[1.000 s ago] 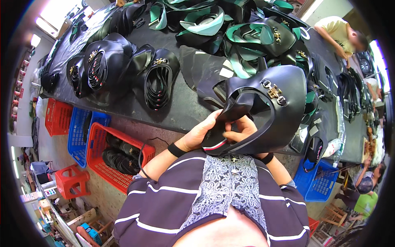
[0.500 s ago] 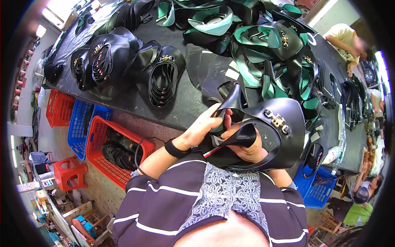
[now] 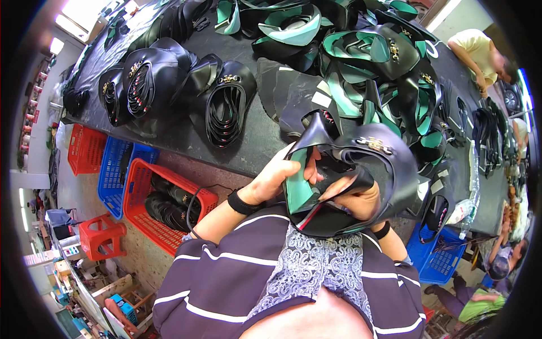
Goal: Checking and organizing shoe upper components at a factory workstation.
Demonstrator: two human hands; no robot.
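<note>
In front of my chest I hold a black shoe upper [image 3: 404,172] with a gold metal ornament on its vamp. My left hand [image 3: 278,176] is closed on its left edge, thumb on the green lining [image 3: 299,195] and fingers inside the opening. My right hand [image 3: 361,199] reaches through the upper, its fingers pinching the edge of an inner black flap. Part of that hand is hidden by the leather. Just beyond lie flat dark pieces [image 3: 276,93] and a heap of black uppers with green linings [image 3: 355,48].
Nested stacks of black uppers [image 3: 226,116] stand on the dark table [image 3: 180,135]. Red crate [image 3: 169,240], blue crates [image 3: 116,192] and a red stool [image 3: 101,237] are on the floor at left. Another blue crate [image 3: 432,263] stands at right. Co-workers sit along the right side.
The upper has been turned and its left side opened outward, so more green lining shows. My right hand has shifted slightly right, with the flap still in its fingers.
</note>
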